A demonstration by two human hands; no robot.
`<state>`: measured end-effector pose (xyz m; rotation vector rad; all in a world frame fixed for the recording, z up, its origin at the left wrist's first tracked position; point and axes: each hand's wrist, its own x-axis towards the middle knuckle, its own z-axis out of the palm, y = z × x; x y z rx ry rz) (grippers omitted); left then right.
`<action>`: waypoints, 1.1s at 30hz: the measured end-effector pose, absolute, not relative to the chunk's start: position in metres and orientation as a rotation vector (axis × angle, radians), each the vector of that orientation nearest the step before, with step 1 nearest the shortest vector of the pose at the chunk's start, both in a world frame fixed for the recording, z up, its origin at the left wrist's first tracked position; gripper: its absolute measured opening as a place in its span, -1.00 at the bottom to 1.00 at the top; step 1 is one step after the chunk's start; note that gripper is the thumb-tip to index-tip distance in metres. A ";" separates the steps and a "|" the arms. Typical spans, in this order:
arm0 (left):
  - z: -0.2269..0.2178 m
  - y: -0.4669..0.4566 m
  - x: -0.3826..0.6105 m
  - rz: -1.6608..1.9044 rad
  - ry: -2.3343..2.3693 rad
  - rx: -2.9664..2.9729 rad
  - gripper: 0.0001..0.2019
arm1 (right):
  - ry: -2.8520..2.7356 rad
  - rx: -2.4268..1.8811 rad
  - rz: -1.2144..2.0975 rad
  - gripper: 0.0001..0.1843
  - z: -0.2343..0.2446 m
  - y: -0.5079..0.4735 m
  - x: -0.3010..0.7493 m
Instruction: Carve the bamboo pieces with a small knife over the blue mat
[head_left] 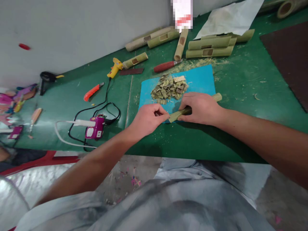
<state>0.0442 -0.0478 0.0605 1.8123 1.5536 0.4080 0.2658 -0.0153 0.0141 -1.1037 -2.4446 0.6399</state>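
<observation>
A green bamboo stick [183, 112] lies across the near edge of a blue cutting mat [199, 80]. My right hand [201, 107] is closed over its middle and presses it down. My left hand [148, 118] is closed in a pinch at the stick's left end; whether it holds a small tool or chip I cannot make out. Just beyond my hands, on the mat, sits a pile of cut bamboo chips [169, 87].
On the green table [240, 83] lie several notched bamboo tubes [209, 46], a red-handled knife [166, 66], a yellow glue gun [115, 68], an orange cutter [92, 92], a purple power plug with cables [95, 128], white paper [231, 17] and a dark mat [288, 57].
</observation>
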 end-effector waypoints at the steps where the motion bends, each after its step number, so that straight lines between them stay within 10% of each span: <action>1: 0.059 -0.047 0.046 0.418 1.550 1.813 -0.88 | -2.445 -1.101 0.635 -0.74 0.014 -0.015 0.266; 33: 0.059 -0.040 0.053 0.405 1.516 1.803 -0.87 | -2.466 -1.053 0.628 -0.74 0.013 -0.016 0.267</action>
